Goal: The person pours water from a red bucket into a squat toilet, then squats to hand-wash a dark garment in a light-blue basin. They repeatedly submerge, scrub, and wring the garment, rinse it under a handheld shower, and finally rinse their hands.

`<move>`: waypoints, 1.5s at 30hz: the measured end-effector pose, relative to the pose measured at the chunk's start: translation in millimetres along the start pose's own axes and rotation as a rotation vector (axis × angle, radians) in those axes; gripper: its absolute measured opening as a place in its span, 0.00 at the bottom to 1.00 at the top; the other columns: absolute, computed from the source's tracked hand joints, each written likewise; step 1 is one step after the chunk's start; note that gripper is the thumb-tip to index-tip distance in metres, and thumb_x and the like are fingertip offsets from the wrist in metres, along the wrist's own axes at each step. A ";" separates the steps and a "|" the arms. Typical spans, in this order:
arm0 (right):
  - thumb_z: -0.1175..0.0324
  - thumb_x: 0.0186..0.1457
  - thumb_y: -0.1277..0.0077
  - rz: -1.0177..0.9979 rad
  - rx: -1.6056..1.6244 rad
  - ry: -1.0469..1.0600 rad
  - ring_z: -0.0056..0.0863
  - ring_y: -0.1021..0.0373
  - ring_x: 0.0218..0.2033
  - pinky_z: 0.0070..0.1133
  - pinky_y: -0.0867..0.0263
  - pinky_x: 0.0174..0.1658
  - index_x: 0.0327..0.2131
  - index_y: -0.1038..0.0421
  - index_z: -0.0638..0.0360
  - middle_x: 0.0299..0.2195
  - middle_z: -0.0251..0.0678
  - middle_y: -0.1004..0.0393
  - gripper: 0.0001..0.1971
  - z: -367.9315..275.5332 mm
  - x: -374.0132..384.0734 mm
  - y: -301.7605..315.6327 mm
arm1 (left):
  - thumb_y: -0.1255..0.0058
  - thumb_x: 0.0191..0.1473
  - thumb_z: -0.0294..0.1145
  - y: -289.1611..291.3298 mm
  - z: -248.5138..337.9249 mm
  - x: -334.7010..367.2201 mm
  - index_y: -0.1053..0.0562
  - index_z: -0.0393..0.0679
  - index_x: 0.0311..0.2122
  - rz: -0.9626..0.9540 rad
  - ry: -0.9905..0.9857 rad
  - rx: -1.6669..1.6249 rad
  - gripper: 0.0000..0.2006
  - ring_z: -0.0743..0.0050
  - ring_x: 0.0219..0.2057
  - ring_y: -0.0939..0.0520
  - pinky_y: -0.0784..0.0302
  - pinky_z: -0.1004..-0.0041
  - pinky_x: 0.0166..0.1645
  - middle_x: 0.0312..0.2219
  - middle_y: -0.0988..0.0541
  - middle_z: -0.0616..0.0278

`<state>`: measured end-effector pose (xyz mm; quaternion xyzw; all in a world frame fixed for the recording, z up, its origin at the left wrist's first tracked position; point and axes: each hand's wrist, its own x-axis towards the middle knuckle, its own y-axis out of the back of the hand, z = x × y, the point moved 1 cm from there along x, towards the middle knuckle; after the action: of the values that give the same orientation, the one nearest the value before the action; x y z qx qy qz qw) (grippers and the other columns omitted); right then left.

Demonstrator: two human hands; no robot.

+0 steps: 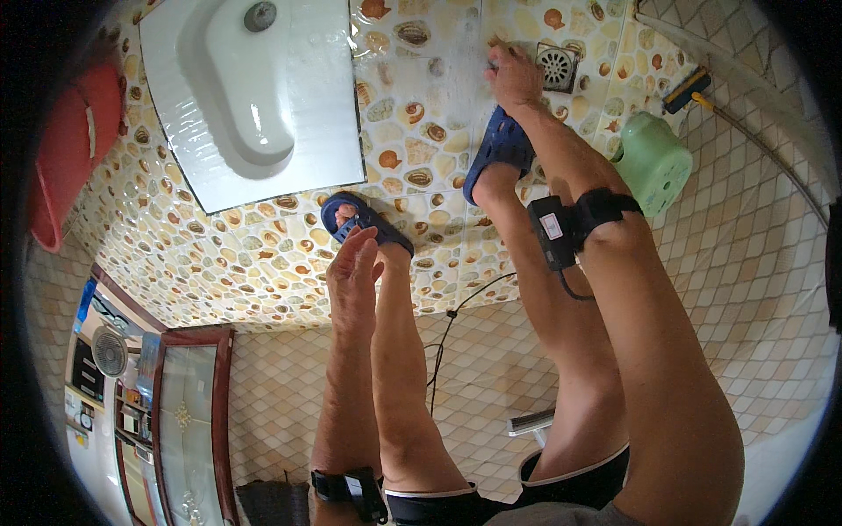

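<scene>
My right hand (513, 74) is far up in the frame, near the top and a bit right of the middle. It presses down on the wet, soapy floor tiles (421, 131), the ones with shell pictures on them. My fingers are bent over something small. It may be a brush or a cloth, but my hand hides it, so I cannot tell what it is. The foamy patch (456, 79) spreads out to the left of this hand. The square metal drain (558, 66) is just beside it on the right, very close to my knuckles.

My left hand (355, 263) is lower, near the middle of the frame. It holds nothing. The fingers are loose and a little spread, and it hangs in the air over my left foot in its blue sandal (364, 223). It is well apart from the foam.

So the right hand is the near one, already on the spot. The foam runs left from it toward the white squat toilet (254, 96) in the upper left. My other blue sandal (500, 149) is just below the right hand.

A green jug (653, 162) sits at the right, near my right arm.
</scene>
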<state>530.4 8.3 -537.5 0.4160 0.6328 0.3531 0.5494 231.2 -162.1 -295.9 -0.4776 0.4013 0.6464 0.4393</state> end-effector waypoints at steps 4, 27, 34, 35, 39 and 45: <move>0.65 0.49 0.44 -0.137 -0.022 -0.022 0.39 0.29 0.40 0.44 0.36 0.42 0.36 0.28 0.48 0.36 0.36 0.26 0.09 7.0 8.2 2.1 | 0.47 0.58 0.41 4.8 -8.3 -1.1 0.29 0.41 0.54 0.004 0.036 0.021 0.21 0.71 0.51 0.27 0.29 0.63 0.53 0.50 0.26 0.61; 0.71 0.54 0.44 0.093 0.475 -0.280 0.29 0.28 0.31 0.24 0.32 0.38 0.34 0.26 0.61 0.30 0.37 0.25 0.05 53.0 -134.7 252.1 | 0.50 0.60 0.43 39.1 31.6 -121.2 0.28 0.39 0.54 0.030 -0.143 0.121 0.22 0.59 0.64 0.39 0.39 0.65 0.61 0.62 0.38 0.47; 0.72 0.53 0.42 0.155 0.549 -0.261 0.26 0.28 0.30 0.23 0.31 0.36 0.34 0.26 0.62 0.30 0.36 0.25 0.06 39.3 -174.7 315.3 | 0.48 0.58 0.48 87.6 33.0 -158.9 0.48 0.44 0.67 -0.004 -0.325 0.066 0.38 0.51 0.66 0.44 0.41 0.57 0.63 0.64 0.44 0.41; 0.72 0.53 0.42 0.134 0.535 -0.278 0.25 0.29 0.30 0.23 0.32 0.36 0.34 0.26 0.61 0.30 0.36 0.25 0.05 34.0 -179.7 324.5 | 0.48 0.58 0.48 96.8 32.3 -165.0 0.44 0.42 0.66 -0.077 -0.286 -0.045 0.36 0.52 0.66 0.44 0.42 0.57 0.63 0.63 0.42 0.40; 0.73 0.53 0.43 0.059 0.539 -0.308 0.23 0.30 0.29 0.21 0.33 0.35 0.32 0.26 0.60 0.28 0.34 0.26 0.03 -2.6 -190.1 361.1 | 0.47 0.56 0.49 139.1 34.0 -186.3 0.31 0.38 0.57 -0.060 -0.329 0.225 0.29 0.49 0.67 0.45 0.48 0.60 0.66 0.65 0.49 0.34; 0.71 0.53 0.44 0.112 0.395 -0.048 0.23 0.30 0.27 0.21 0.33 0.35 0.31 0.26 0.60 0.26 0.34 0.26 0.04 -81.3 -191.8 412.5 | 0.45 0.54 0.50 181.5 -3.8 -218.3 0.31 0.41 0.58 0.238 -0.340 0.202 0.30 0.46 0.68 0.50 0.48 0.61 0.66 0.66 0.55 0.33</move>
<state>516.8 0.6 -75.6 0.5583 0.6525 0.2421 0.4515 94.0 -258.9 -67.0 -0.2649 0.4377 0.7212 0.4670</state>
